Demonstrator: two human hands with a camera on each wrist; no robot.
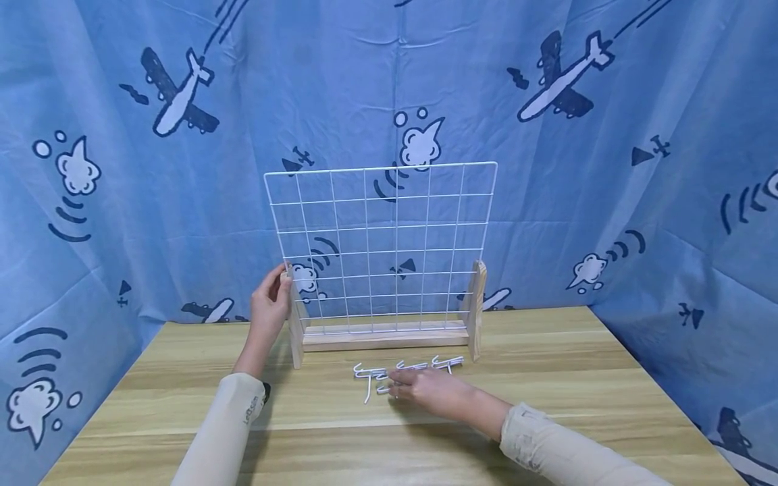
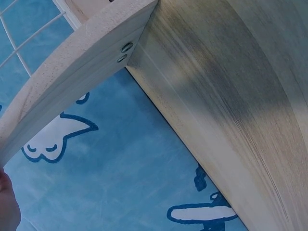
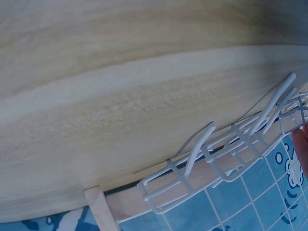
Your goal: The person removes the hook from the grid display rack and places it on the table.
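My left hand [image 1: 271,297] grips the upper end of the stand's left wooden post [image 1: 295,324], thumb in front. At the left edge of the left wrist view, part of that hand [image 2: 7,207] meets the post [image 2: 82,53]. A white wire grid panel [image 1: 381,253] stands upright between the two posts. Over several white wire hooks [image 1: 368,373] on the table reaches my right hand [image 1: 434,391], its fingertips right at them. One fingertip [image 3: 302,147] touches a hook at the right edge of the right wrist view; I cannot tell whether it is pinched.
The stand's wooden crossbar [image 1: 385,337] and right post [image 1: 478,310] sit toward the back of the wood-grain table [image 1: 340,445]. A blue curtain [image 1: 365,81] printed with planes and clouds hangs behind and at both sides.
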